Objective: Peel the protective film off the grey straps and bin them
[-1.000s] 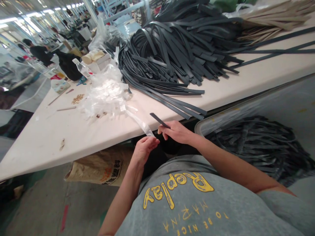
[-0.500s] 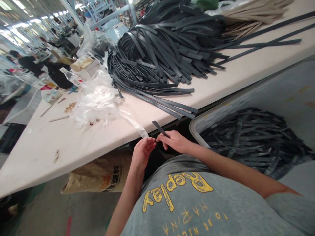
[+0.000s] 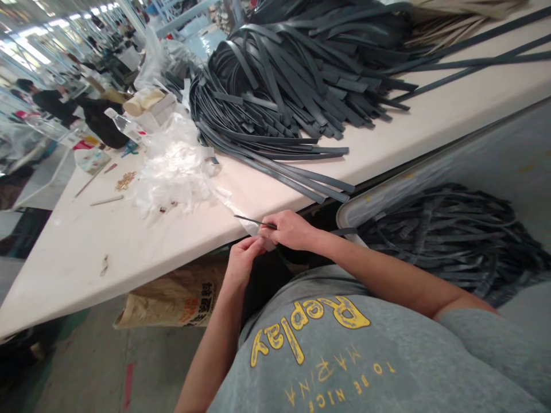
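At the table's front edge my hands almost meet. My right hand point(image 3: 289, 230) is closed round a dark strap point(image 3: 249, 220), whose thin end pokes out to the left. Part of a strap also shows beyond my right wrist, towards the bin. With fingertips pinched, my left hand point(image 3: 246, 257) grips the end of a clear plastic strip point(image 3: 230, 201) that trails back to a crumpled heap of clear plastic point(image 3: 174, 166). The strap lies over this strip, close to the left fingertips. Whether its end is inside the plastic is hidden by my fingers.
A large pile of dark straps point(image 3: 275, 86) covers the back of the white table point(image 3: 172, 252). A bin point(image 3: 344, 213) of dark plastic-wrapped straps point(image 3: 443, 241) stands at my right. Small gold pieces point(image 3: 125, 180) and a thin rod point(image 3: 107, 201) lie left. A printed sack point(image 3: 172, 298) sits below.
My right hand has moved left and slightly up, over the plastic strip. The strap in it has turned from pointing up-left to nearly level, narrow edge showing. My left hand has shifted slightly left.
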The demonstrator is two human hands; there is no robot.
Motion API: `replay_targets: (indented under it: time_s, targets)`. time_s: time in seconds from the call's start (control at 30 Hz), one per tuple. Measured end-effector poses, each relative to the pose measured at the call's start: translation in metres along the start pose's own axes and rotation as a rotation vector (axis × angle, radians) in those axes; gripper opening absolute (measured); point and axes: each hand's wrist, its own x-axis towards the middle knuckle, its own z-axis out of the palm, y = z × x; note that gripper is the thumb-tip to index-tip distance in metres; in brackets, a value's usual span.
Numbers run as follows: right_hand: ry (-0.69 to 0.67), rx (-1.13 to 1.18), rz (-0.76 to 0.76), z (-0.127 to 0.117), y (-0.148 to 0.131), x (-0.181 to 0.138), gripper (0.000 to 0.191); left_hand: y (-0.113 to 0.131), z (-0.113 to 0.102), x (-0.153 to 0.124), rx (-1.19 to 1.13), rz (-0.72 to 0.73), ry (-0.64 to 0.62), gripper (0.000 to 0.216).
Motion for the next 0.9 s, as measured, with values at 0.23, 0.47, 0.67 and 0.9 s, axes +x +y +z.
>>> replay_targets:
  time_s: [0.23,0.47,0.67,0.9]
  targets:
    - [-0.205,0.408,0.104,-0.019,0.013,-0.047,0.047,0.006,0.025,0.024,-0.483,-0.061,0.151,0.039]
    - [-0.38,0.419,0.245,0.009,0.021,-0.069,0.043,0.011,0.038,0.03,-0.553,-0.04,0.121,0.038]
    - [-0.398,0.441,0.266,0.02,0.033,-0.059,0.043,0.008,0.038,0.028,-0.5,-0.021,0.11,0.041]
    - [-0.448,0.535,0.303,0.024,0.035,-0.034,0.05,-0.005,0.046,0.015,-0.47,-0.06,0.04,0.038]
